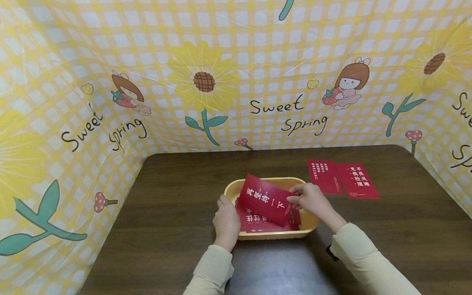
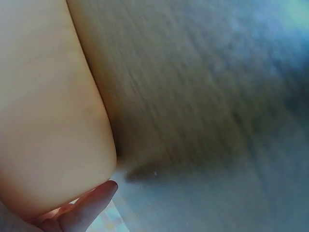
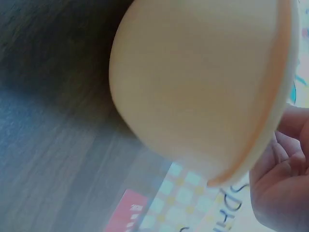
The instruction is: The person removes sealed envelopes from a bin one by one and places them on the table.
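A yellow plastic basin (image 1: 276, 235) with rounded corners stands on the dark wooden table, several red cards (image 1: 248, 227) with white Chinese characters lying inside it. At the basin's left end my left hand (image 1: 227, 220) grips the rim; in the left wrist view its fingers (image 2: 91, 205) lie against the outer wall. My right hand (image 1: 311, 200) pinches the right edge of one red card (image 1: 264, 198), which is held tilted over the other cards. In the right wrist view, the right hand (image 3: 282, 179) is beside the basin's rim, and the card is hidden.
Two more red cards lie on the table at the back right, a left one (image 1: 324, 177) and a right one (image 1: 358, 181), edge to edge. A yellow checked cloth (image 1: 272, 76) with flower prints hangs around the table's back and sides.
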The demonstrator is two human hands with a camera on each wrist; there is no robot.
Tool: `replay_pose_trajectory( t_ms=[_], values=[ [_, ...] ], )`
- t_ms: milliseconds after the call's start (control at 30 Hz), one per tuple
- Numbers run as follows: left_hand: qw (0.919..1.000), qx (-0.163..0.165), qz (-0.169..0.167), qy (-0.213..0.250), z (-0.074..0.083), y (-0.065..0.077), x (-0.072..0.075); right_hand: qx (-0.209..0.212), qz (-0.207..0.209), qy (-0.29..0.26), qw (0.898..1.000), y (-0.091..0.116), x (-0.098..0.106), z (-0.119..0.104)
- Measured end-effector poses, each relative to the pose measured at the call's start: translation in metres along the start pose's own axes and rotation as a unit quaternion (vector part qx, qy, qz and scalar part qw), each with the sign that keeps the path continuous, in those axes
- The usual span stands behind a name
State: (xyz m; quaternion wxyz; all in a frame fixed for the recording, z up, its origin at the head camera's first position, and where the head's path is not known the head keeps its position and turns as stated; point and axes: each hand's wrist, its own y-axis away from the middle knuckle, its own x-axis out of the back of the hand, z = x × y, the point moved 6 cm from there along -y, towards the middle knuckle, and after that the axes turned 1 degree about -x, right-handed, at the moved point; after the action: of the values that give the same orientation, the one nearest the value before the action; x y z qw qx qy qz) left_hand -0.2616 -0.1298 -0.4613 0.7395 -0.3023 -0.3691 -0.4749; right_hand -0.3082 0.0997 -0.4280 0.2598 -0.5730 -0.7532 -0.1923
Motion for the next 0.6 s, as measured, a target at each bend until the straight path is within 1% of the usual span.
replay_pose_trajectory(
  t_ms=[100, 233, 300, 333, 400, 433, 533, 600],
  values=[
    [1.0, -0.004, 0.002, 0.002, 0.0, 0.0, 0.0, -0.024, 0.013, -0.069, 0.997, 0.002, 0.012, 0.008],
    [1.0, -0.008, 0.004, 0.003, 0.001, 0.001, 0.0, -0.045, 0.044, -0.121, 0.991, 0.01, 0.035, 0.02],
    [1.0, -0.007, 0.005, 0.003, 0.001, 0.002, 0.0, -0.061, 0.06, -0.162, 0.983, 0.014, 0.048, 0.029],
    [1.0, -0.006, 0.005, 0.002, 0.001, 0.002, 0.0, -0.069, 0.069, -0.189, 0.977, 0.017, 0.056, 0.035],
    [1.0, -0.005, 0.006, 0.001, 0.001, 0.002, 0.0, -0.087, 0.095, -0.249, 0.96, 0.022, 0.072, 0.048],
    [1.0, -0.004, 0.006, 0.001, 0.002, 0.001, 0.0, -0.097, 0.109, -0.284, 0.948, 0.024, 0.081, 0.056],
    [1.0, -0.002, 0.006, 0.0, 0.002, 0.001, 0.0, -0.11, 0.154, -0.389, 0.902, 0.032, 0.108, 0.079],
    [1.0, 0.0, 0.005, 0.0, 0.001, 0.0, 0.0, -0.116, 0.188, -0.448, 0.866, 0.039, 0.126, 0.095]
  ],
)
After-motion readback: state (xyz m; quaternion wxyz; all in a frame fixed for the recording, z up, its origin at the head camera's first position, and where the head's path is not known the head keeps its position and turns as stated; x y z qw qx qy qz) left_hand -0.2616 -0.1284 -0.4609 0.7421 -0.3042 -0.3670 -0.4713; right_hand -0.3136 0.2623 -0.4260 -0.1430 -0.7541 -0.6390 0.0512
